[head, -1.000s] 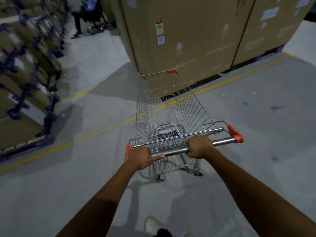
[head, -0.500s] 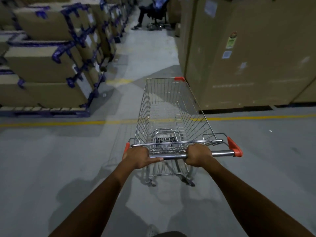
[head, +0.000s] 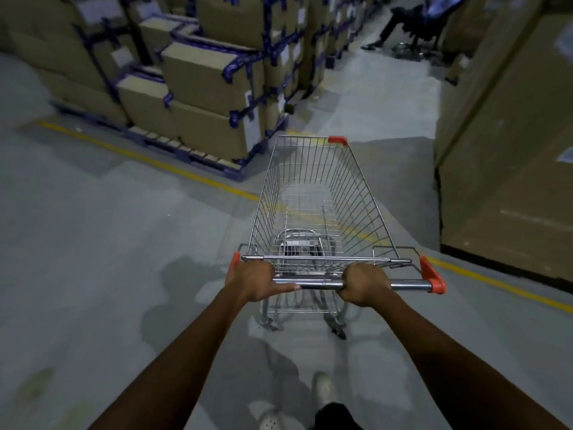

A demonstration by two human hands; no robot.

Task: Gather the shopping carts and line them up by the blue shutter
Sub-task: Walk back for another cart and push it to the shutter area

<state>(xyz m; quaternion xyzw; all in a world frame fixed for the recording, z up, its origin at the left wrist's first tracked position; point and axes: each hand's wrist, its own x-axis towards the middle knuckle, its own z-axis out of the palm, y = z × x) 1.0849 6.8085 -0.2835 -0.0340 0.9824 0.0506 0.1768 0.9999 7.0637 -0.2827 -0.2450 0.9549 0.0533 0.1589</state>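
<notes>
We turned the cart (head: 313,197) left, so the aisle (head: 372,97) ahead of it opens, left hand (head: 257,282) and right hand (head: 366,283) clamped on its handle (head: 322,286)

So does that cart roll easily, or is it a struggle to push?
Probably easily: the shopping cart stands on small wheels on a smooth floor. Its wire basket seems to hold no goods, so it is likely light. Left hand and right hand both grip the handle bar, which should keep it from veering.
</notes>
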